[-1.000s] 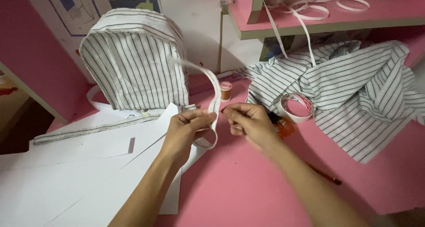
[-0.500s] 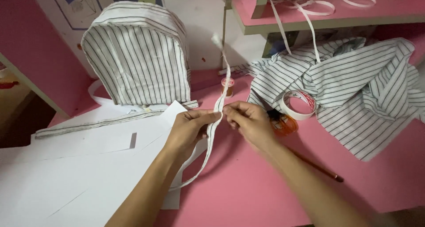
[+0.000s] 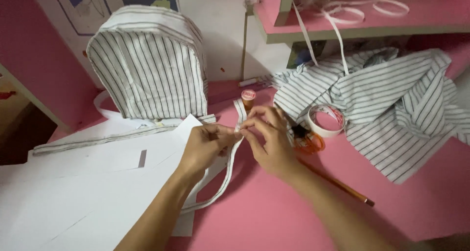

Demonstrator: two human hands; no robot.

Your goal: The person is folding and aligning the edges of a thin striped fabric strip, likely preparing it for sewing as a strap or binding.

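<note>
Left hand (image 3: 204,145) and right hand (image 3: 268,141) meeting mid-table, fingertips pinched shut on a narrow striped fabric strap (image 3: 226,175). Strap running up between the hands and curling down over the pink table (image 3: 274,216). Striped fabric backpack (image 3: 149,65) standing upright behind; white paper sheets (image 3: 73,182) lying left. Tape roll (image 3: 327,120), orange scissors (image 3: 308,141), pencil (image 3: 338,183) and crumpled striped cloth (image 3: 391,104) crowding right; thread spool (image 3: 248,97) just beyond the fingers.

Even, soft indoor light, seemingly from above; faint shadows under the right hand (image 3: 269,143). Hands slightly motion-blurred. Far left corner dim. No glare; mild wide-angle stretch at edges.
</note>
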